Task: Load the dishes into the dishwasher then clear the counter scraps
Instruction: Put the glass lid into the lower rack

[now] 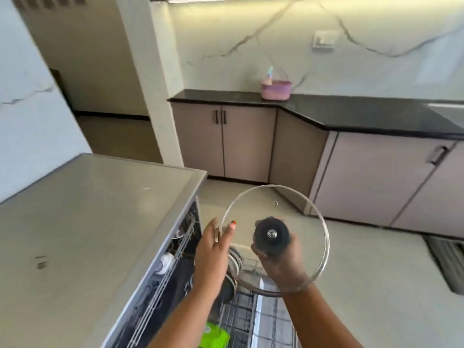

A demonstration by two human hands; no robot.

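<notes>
A round glass lid [305, 222] with a black knob [272, 234] is held up over the open dishwasher [175, 267]. My right hand [281, 262] grips the knob from behind the glass. My left hand [213, 249] holds the lid's left rim, thumb on the near face of the glass. Below the lid the pulled-out wire rack [251, 312] holds plates and a dark pot; a green item [216, 336] lies in it near the bottom edge. The upper rack inside carries a white cup [164, 262].
The grey top [88, 222] over the dishwasher fills the left. Across the floor run beige cabinets [247, 139] under a black counter [351, 114] with a pink basket [276, 90]. A floor grate [447, 262] is at the right.
</notes>
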